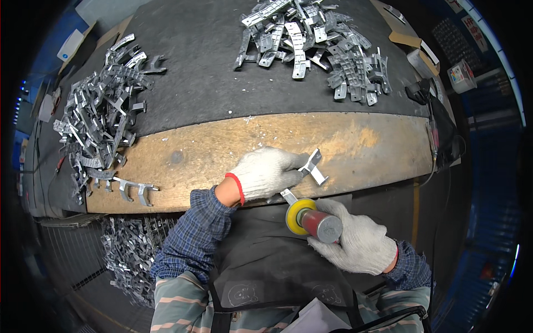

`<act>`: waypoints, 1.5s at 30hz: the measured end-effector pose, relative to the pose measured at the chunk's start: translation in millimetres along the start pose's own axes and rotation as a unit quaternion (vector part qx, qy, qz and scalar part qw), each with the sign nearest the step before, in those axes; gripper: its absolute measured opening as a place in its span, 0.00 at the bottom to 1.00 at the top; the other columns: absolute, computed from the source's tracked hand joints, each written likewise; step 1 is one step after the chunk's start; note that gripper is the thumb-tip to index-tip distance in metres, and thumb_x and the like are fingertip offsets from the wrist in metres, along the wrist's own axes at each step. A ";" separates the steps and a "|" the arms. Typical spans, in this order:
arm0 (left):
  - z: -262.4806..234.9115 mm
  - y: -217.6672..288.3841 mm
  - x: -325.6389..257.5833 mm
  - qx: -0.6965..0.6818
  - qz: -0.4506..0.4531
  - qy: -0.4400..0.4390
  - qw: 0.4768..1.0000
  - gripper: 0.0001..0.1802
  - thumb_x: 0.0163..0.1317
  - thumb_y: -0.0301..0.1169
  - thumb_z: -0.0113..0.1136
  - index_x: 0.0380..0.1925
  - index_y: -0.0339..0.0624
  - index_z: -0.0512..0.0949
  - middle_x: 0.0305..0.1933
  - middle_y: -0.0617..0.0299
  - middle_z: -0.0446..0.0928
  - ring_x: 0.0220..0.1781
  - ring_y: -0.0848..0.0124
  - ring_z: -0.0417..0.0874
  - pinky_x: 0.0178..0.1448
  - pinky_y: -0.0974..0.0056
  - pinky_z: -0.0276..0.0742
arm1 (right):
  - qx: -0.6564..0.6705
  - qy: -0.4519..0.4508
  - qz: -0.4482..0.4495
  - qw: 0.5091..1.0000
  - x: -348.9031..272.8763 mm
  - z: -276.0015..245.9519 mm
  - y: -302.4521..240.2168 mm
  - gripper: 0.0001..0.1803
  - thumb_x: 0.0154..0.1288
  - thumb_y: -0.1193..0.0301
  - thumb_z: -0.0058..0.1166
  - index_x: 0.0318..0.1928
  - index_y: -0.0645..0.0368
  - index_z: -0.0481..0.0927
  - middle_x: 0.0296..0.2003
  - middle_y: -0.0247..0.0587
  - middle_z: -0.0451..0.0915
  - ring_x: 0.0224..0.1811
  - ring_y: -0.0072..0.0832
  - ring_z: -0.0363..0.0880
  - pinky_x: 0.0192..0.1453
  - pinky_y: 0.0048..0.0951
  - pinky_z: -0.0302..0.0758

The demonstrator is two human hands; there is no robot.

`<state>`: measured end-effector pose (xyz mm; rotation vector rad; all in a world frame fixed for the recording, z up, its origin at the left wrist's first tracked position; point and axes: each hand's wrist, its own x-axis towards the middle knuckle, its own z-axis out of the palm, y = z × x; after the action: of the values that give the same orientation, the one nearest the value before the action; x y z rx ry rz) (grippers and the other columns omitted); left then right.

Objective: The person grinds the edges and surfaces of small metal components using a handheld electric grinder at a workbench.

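Note:
My left hand (268, 173), in a white knitted glove with a red cuff, is closed on a silver metal bracket (315, 167) over the front edge of the wooden board. The bracket's forked end sticks out past my fingertips; the rest is hidden by the glove. Lower and to the right, my gloved right hand (363, 238) grips a hand tool (322, 224) with a thick red round handle, a grey end and a yellow disc-shaped guard. Just beyond the guard shows a flat metal strip (288, 195); I cannot tell whether it belongs to the tool or the bracket.
The wooden board (211, 150) runs along the front of a black-topped table (189, 72). Metal brackets lie in piles at the left (102, 105) and back (300, 41). More brackets (130, 255) fill a wire basket below left. A black bag-like item (448, 139) hangs at the right.

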<state>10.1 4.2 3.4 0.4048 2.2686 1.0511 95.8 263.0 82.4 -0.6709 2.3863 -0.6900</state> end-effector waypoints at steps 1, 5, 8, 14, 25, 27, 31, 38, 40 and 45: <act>-2.8 4.6 -1.5 0.002 0.001 -0.002 1.000 0.22 0.78 0.45 0.65 0.66 0.52 0.89 0.36 0.53 0.91 0.34 0.63 0.93 0.44 0.56 0.87 | -0.001 0.006 -0.003 1.000 -4.0 2.0 1.7 0.42 0.77 0.51 0.70 0.75 0.68 0.67 0.31 0.61 0.89 0.28 0.57 0.92 0.29 0.52 0.88; -9.7 14.9 -3.5 -0.042 -0.053 -0.032 0.997 0.22 0.78 0.45 0.65 0.66 0.51 0.89 0.34 0.56 0.90 0.33 0.66 0.91 0.43 0.58 0.86 | 0.021 0.001 0.030 0.999 -11.9 2.5 3.9 0.42 0.77 0.52 0.70 0.74 0.68 0.67 0.32 0.63 0.89 0.29 0.57 0.93 0.31 0.51 0.89; -1.1 0.0 -0.5 -0.044 -0.022 -0.005 0.999 0.22 0.77 0.45 0.66 0.65 0.50 0.90 0.34 0.56 0.90 0.30 0.68 0.90 0.42 0.60 0.85 | 0.039 0.025 0.017 0.999 -9.4 3.4 4.3 0.43 0.77 0.53 0.70 0.75 0.69 0.66 0.34 0.64 0.90 0.31 0.58 0.93 0.32 0.51 0.90; 0.5 -1.4 2.4 -0.023 0.016 0.017 0.999 0.21 0.77 0.45 0.66 0.63 0.49 0.90 0.40 0.53 0.92 0.38 0.64 0.93 0.48 0.58 0.87 | 0.019 -0.012 0.023 0.999 20.2 -9.4 -9.9 0.45 0.78 0.53 0.69 0.78 0.71 0.61 0.36 0.65 0.90 0.33 0.60 0.93 0.34 0.53 0.89; 6.9 -9.5 2.8 0.024 0.023 0.030 0.999 0.22 0.76 0.46 0.66 0.63 0.53 0.90 0.45 0.53 0.93 0.44 0.54 0.95 0.51 0.53 0.88 | -0.044 -0.039 0.031 0.998 10.8 -12.4 -19.7 0.43 0.79 0.50 0.66 0.76 0.70 0.65 0.34 0.61 0.90 0.35 0.58 0.94 0.37 0.53 0.90; 3.0 -3.3 2.0 0.000 -0.009 0.009 1.000 0.22 0.76 0.47 0.66 0.64 0.52 0.90 0.39 0.53 0.92 0.39 0.58 0.94 0.48 0.54 0.87 | -0.034 -0.038 0.040 0.998 -2.0 -3.2 -8.9 0.43 0.78 0.50 0.67 0.76 0.68 0.66 0.34 0.61 0.90 0.35 0.58 0.94 0.37 0.53 0.90; -6.0 13.3 -3.7 -0.037 -0.058 -0.011 0.998 0.23 0.76 0.46 0.66 0.64 0.50 0.90 0.34 0.54 0.90 0.34 0.62 0.92 0.45 0.55 0.87 | -0.029 -0.036 0.129 0.991 -14.1 -3.8 8.9 0.42 0.76 0.49 0.70 0.77 0.62 0.68 0.38 0.59 0.92 0.38 0.58 0.95 0.41 0.54 0.92; 3.3 16.2 -3.1 0.058 -0.031 0.028 0.997 0.26 0.74 0.44 0.65 0.69 0.52 0.86 0.42 0.48 0.92 0.44 0.55 0.94 0.53 0.52 0.88 | 0.227 0.295 0.131 0.919 12.0 -19.7 79.8 0.32 0.78 0.61 0.70 0.73 0.64 0.75 0.46 0.48 0.91 0.45 0.39 0.94 0.50 0.38 0.88; 8.0 31.1 5.9 0.198 -0.017 -0.003 0.980 0.29 0.75 0.42 0.62 0.75 0.56 0.80 0.43 0.48 0.92 0.47 0.49 0.95 0.53 0.46 0.90 | 0.348 0.310 0.184 0.866 35.7 -16.8 117.8 0.30 0.80 0.61 0.69 0.72 0.65 0.76 0.43 0.44 0.90 0.39 0.33 0.92 0.45 0.34 0.88; -7.2 49.2 18.7 0.372 0.126 0.057 0.918 0.22 0.76 0.42 0.65 0.68 0.60 0.82 0.38 0.54 0.87 0.36 0.50 0.93 0.37 0.46 0.89 | 0.471 0.451 0.138 0.745 62.1 -17.4 155.0 0.19 0.85 0.58 0.63 0.60 0.62 0.82 0.31 0.34 0.83 0.22 0.19 0.82 0.23 0.25 0.79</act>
<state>-7.9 40.8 37.5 0.9838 2.7162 0.2680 -6.3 346.9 -21.1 0.5954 2.2669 -2.2075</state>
